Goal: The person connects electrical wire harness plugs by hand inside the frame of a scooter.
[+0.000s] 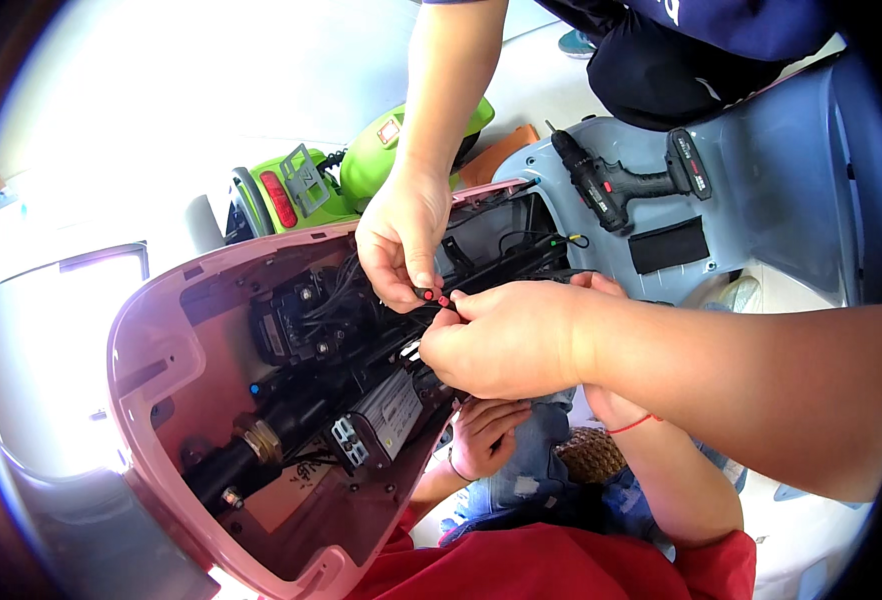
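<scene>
Head view: your right hand [506, 345] reaches in from the right, its grip pinched narrow on a small red connector [444, 298] over the black wiring inside the open pink scooter shell [161, 350]. A co-worker's hand [401, 240] from above pinches the same connector's other end. Your left hand is out of sight. A cordless drill [626, 185] lies on the grey panel [781, 170] beyond.
</scene>
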A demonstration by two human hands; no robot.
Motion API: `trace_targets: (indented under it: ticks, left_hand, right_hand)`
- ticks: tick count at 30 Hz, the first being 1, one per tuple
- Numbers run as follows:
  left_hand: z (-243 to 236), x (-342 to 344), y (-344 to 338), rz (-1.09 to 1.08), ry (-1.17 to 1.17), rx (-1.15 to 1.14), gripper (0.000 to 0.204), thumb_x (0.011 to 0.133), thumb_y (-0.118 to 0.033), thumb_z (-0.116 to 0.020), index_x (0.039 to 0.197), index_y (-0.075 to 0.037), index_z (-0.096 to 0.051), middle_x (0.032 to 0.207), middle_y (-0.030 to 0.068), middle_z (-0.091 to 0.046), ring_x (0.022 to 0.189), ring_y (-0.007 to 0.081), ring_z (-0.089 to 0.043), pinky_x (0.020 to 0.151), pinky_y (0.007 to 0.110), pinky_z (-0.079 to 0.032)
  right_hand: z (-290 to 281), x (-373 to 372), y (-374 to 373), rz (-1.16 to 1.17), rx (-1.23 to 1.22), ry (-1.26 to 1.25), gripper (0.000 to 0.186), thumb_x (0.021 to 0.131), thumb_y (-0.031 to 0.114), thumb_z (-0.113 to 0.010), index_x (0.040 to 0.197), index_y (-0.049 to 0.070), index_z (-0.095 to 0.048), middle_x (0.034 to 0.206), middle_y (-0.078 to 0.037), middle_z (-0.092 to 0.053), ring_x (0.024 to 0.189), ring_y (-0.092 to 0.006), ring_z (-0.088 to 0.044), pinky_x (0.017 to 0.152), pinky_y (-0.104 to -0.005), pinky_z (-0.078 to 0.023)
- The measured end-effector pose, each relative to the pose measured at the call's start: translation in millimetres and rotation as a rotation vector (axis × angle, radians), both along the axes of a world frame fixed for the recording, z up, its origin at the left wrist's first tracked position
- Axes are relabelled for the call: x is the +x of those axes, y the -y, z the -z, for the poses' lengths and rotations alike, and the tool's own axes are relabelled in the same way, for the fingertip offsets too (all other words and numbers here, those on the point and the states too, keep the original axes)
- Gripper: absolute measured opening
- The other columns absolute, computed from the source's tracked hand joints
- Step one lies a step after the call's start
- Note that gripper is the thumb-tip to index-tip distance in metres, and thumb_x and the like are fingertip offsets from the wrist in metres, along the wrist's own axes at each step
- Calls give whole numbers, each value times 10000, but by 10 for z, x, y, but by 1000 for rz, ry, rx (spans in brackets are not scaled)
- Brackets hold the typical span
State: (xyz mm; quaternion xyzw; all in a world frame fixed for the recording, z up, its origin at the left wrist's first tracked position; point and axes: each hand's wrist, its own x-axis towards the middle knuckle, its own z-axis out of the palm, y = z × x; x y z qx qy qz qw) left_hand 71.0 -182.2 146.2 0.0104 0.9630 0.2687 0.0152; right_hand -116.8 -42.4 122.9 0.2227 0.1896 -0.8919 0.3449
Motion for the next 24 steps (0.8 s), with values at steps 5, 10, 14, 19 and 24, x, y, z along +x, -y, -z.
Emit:
trace_targets:
  ticks: [5,10,14,19,24]
  left_hand:
    - [13,10,5,-5,-16,9,313,710,26,-592,990,-46,-713,1070,75,-718,1034,245,-658,920,392,-486]
    - [12,27,10,-9,0,27,275,750,20,-579,985,-36,-709,1070,91,-721,1041,260,-659,932,393,-480]
    - [43,35,19,-23,-20,53,316,700,34,-589,980,-48,-711,1059,76,-719,1033,243,-661,916,388,-485]
    - [37,42,22,-32,-13,57,328,689,41,-588,980,-50,-711,1054,72,-717,1021,250,-660,914,390,-482]
    - [60,55,28,-35,-25,77,340,682,43,-586,983,-52,-711,1047,70,-716,1005,256,-660,911,390,-482]
  right_hand:
    - [57,22,21,40,-31,34,240,980,253,-569,1139,77,-606,1086,-33,-630,1043,-145,-596,942,-304,-466]
    - [-43,-62,160,94,185,135,192,963,205,-536,951,36,-626,873,-93,-659,780,-180,-624,711,-345,-527]
    - [-24,-68,155,60,180,171,200,971,199,-520,951,33,-630,879,-94,-659,791,-183,-627,716,-347,-529]
    - [13,-59,165,18,148,160,208,978,213,-514,960,40,-628,887,-83,-656,802,-175,-625,729,-339,-524]
    - [78,-47,131,-47,73,114,214,984,236,-515,972,53,-624,895,-64,-649,818,-160,-620,747,-326,-514]
